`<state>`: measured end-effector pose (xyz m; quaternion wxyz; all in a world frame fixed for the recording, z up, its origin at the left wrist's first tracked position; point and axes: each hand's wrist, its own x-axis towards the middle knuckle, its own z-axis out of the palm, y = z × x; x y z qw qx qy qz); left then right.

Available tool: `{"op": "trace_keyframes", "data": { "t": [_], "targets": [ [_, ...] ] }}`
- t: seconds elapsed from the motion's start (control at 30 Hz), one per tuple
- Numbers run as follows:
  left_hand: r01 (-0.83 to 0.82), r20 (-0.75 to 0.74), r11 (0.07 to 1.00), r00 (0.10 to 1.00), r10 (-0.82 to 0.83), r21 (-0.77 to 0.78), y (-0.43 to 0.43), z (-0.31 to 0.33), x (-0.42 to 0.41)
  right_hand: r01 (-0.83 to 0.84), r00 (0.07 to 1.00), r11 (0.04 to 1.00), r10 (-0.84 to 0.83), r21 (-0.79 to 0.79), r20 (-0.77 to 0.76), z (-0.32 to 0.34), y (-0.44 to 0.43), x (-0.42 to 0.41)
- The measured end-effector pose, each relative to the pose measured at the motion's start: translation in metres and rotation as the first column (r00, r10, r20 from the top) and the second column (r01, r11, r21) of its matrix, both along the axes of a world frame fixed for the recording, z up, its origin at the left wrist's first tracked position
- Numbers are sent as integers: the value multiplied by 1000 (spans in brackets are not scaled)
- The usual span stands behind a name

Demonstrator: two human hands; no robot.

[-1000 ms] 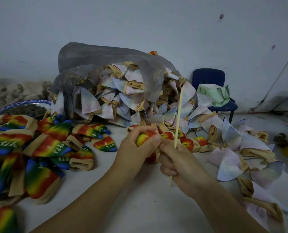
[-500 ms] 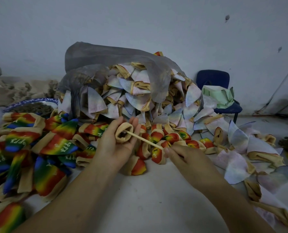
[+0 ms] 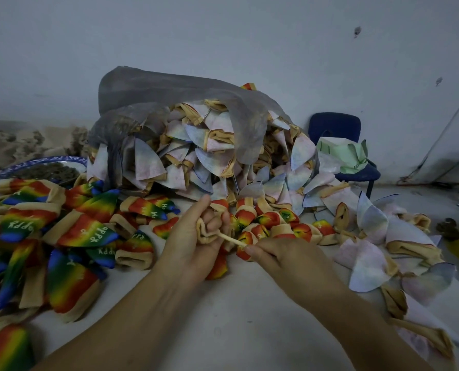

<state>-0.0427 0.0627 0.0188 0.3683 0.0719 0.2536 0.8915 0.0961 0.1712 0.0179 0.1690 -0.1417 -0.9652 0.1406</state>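
Note:
My left hand (image 3: pixel 193 236) grips a small fabric piece (image 3: pixel 205 234) by its tan cuff, above the white table (image 3: pixel 223 317). My right hand (image 3: pixel 273 257) pinches a thin wooden stick (image 3: pixel 231 240) whose far end goes into the cuff's opening. Most of the stick is hidden inside the fabric and my fingers. The rainbow part of the held piece hangs below my left hand (image 3: pixel 219 266).
Rainbow pieces printed with letters (image 3: pixel 84 234) lie heaped at the left. A grey plastic bag (image 3: pixel 169 92) spills pale inside-out pieces (image 3: pixel 196 156) at the back and right. A blue-rimmed dish (image 3: pixel 43 163) sits far left, a blue chair (image 3: pixel 338 129) behind.
My right hand swung the upright stick down and pushed it into the cuff held by my left hand; now it is deeper in, and my left fingers have closed round the cuff.

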Motion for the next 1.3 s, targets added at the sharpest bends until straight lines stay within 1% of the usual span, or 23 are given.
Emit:
{"op": "trace_keyframes", "data": {
  "t": [0.07,0.13,0.23,0.3,0.37,0.43,0.5,0.53,0.57,0.6,0.67,0.73,0.77,0.83,0.87,0.9,0.97,1.0,1.07,1.1,1.17,1.23,1.3],
  "targets": [
    [10,49,998,999,-13,62,0,0,3,29,999,1000,-29,9,-21,-4,-5,-3],
    [11,58,996,998,-16,91,0,0,5,55,997,998,-56,-25,-45,-8,-12,-5],
    [-25,14,996,1000,24,88,0,4,4,80,991,975,-99,-205,-85,-15,-25,-11],
    [-75,-62,997,995,76,16,1,4,2,82,988,964,-112,-254,-108,-18,-31,-13],
    [-65,-119,996,991,57,-65,1,3,-1,86,986,976,-113,-200,-125,-15,-29,-12],
    [41,-87,994,995,-50,-105,-2,2,-2,88,985,993,-98,-77,-138,-9,-22,-8],
    [150,-63,981,985,-158,-123,-5,4,-2,89,985,996,-86,9,-146,-4,-16,-6],
    [165,-77,977,981,-176,-133,-5,7,-2,91,986,995,-85,33,-146,-2,-14,-5],
    [147,-98,981,982,-160,-129,-5,9,-2,92,985,994,-83,54,-150,-1,-13,-3],
    [97,-114,989,987,-110,-109,-4,10,-3,90,984,993,-77,76,-163,0,-12,-2],
    [-68,-158,993,986,52,-93,-2,9,-6,91,980,990,-71,105,-187,0,-12,-1],
    [-243,-264,958,944,197,-155,0,6,-6,95,984,990,-77,105,-162,1,-15,-1],
    [-342,-350,914,902,253,-219,1,3,-5,99,987,990,-84,103,-137,0,-17,-2],
    [-521,-528,784,794,302,-336,2,-1,-3,115,989,986,-103,119,-102,-2,-21,-2],
    [-556,-555,755,771,311,-349,2,-1,-3,122,989,984,-109,133,-102,-3,-23,-3],
    [-538,-530,774,786,317,-334,2,-1,-3,121,988,982,-105,147,-113,-3,-23,-3],
    [-399,-405,884,870,281,-244,2,1,-1,96,989,985,-77,146,-125,-3,-22,-4],
    [-314,-351,931,906,235,-188,2,3,1,77,990,990,-62,120,-127,-3,-21,-5],
    [-195,-275,976,948,162,-96,4,4,6,47,988,997,-38,54,-150,-4,-22,-8],
    [-168,-269,983,953,141,-77,4,3,8,41,985,999,-37,21,-168,-5,-24,-9],
    [-151,-317,984,941,115,-91,6,2,13,26,980,996,-42,-86,-192,-8,-28,-11],
    [-160,-380,980,919,105,-115,6,1,17,7,977,977,-52,-213,-206,-11,-31,-12],
    [-179,-403,977,908,119,-114,7,0,19,-17,971,945,-62,-326,-230,-14,-34,-14]
  ]
}}
